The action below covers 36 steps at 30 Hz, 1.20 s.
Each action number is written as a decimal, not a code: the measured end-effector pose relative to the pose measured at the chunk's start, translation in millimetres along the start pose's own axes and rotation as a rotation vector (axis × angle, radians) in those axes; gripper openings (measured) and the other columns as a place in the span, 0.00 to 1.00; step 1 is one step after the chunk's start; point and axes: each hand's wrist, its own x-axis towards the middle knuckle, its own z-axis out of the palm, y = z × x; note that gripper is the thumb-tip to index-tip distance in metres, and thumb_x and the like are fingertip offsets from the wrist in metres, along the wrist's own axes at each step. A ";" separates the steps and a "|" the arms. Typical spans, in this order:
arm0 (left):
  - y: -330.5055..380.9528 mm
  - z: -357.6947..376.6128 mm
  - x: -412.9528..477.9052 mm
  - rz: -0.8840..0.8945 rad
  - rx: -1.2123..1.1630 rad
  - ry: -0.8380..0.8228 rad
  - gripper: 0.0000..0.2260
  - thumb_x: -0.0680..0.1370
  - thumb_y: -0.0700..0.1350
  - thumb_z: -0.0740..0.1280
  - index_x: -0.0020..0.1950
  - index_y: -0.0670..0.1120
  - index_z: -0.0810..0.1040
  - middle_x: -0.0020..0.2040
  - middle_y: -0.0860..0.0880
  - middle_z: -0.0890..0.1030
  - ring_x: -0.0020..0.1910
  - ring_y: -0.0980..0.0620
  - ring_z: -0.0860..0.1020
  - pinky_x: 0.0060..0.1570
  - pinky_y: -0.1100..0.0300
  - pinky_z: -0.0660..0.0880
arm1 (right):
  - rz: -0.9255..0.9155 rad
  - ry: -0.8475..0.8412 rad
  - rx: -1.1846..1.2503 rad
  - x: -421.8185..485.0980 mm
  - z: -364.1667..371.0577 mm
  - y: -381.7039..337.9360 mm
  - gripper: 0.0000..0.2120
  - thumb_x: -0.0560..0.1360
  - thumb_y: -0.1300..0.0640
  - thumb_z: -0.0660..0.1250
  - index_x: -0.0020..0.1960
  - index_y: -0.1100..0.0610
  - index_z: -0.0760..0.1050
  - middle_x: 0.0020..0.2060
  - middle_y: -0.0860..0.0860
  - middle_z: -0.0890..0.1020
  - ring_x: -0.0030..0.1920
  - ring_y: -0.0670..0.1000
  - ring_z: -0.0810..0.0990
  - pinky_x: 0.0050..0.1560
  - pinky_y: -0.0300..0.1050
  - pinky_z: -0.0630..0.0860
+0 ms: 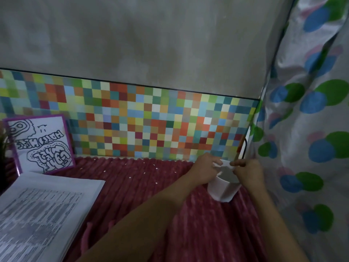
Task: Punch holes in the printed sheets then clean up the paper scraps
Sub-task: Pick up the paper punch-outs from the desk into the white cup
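Both forearms are being stretched toward the far right corner. There, one white cup (222, 188) is being held on the red cloth (151, 205), its rim pinched by the left hand (203, 168) and the right hand (249, 171). One stack of printed sheets (47, 205) is lying at the left, and at least six paper scraps (156, 168) are lying between.

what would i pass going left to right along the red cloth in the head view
printed sheets → paper scraps → left hand → white cup → right hand → dotted curtain
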 end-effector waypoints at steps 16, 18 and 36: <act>-109.4 -101.1 -98.9 -0.428 0.186 0.131 0.06 0.71 0.43 0.75 0.46 0.43 0.85 0.46 0.49 0.85 0.41 0.58 0.79 0.42 0.69 0.71 | -0.153 -0.417 0.006 -65.7 132.2 -27.8 0.15 0.66 0.51 0.79 0.50 0.56 0.85 0.46 0.48 0.86 0.44 0.43 0.81 0.47 0.36 0.73; -108.6 -96.2 -100.7 -0.401 0.214 0.156 0.07 0.71 0.43 0.75 0.46 0.42 0.86 0.45 0.49 0.85 0.41 0.57 0.79 0.42 0.67 0.72 | -0.176 -0.406 -0.041 -66.8 138.4 -25.6 0.15 0.66 0.47 0.78 0.49 0.53 0.85 0.45 0.46 0.86 0.45 0.45 0.82 0.49 0.42 0.76; -122.4 -145.8 -106.3 -0.483 0.374 0.336 0.09 0.73 0.37 0.65 0.35 0.40 0.81 0.34 0.46 0.83 0.31 0.53 0.78 0.36 0.57 0.77 | -0.170 -0.149 0.094 -50.6 145.1 -30.6 0.05 0.73 0.61 0.72 0.41 0.59 0.85 0.37 0.51 0.85 0.38 0.50 0.82 0.45 0.46 0.77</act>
